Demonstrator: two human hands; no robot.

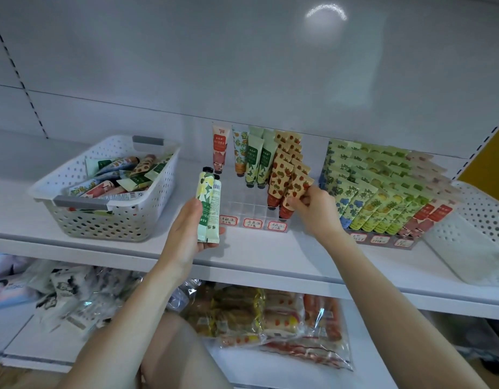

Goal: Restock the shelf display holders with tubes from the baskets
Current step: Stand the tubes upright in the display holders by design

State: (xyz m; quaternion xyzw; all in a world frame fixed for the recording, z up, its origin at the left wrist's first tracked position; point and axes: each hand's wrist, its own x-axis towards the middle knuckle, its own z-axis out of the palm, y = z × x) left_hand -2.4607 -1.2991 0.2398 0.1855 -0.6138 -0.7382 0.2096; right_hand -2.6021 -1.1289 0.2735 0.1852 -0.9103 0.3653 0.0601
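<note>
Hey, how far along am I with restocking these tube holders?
Done: the right holder is packed full, and the strawberry column of the middle holder is nearly filled. In hand: the right hand is slotting a strawberry tube in at the front, and the left hand holds two green tubes. Left: the other front slots are empty, and the left basket holds many tubes.
</note>
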